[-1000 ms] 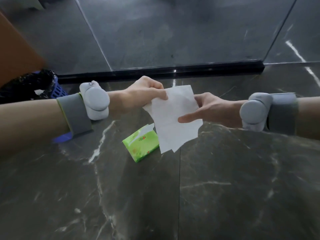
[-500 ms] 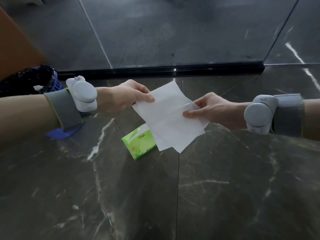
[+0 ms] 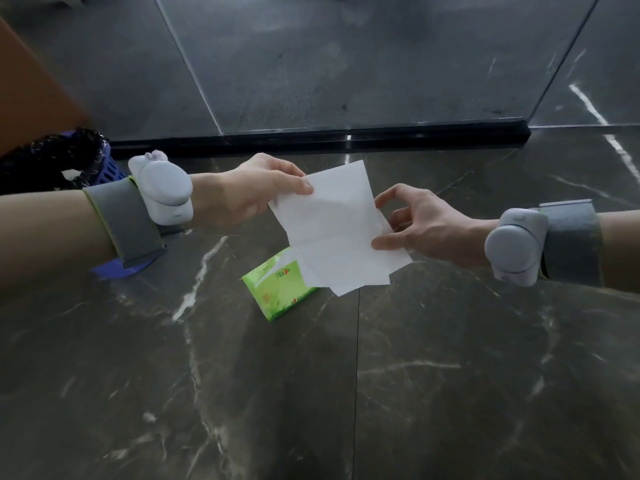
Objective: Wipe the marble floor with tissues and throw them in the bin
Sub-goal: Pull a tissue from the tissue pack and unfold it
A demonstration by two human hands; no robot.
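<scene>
- Green tissue pack (image 3: 277, 289) is lying on the marble floor (image 3: 450, 375), its right end hidden behind the tissue (image 3: 336, 230).
- Black-lined bin (image 3: 52, 157) is sitting far left, past my forearm.
- I'm holding the tissue in the air, unfolded, long axis running top to bottom.
- My left hand (image 3: 249, 195) is pinching its upper left edge and my right hand (image 3: 422, 230) its right edge.

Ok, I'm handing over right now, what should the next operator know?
Hands: left hand pinches the tissue at its top corner; right hand pinches its right edge. The sheet is held spread in the air.
The green tissue pack lies on the marble floor; bin stands far left, behind the left forearm.
Done: one tissue out, opened.
Left: wipe the floor, drop the tissue in the bin.
</scene>
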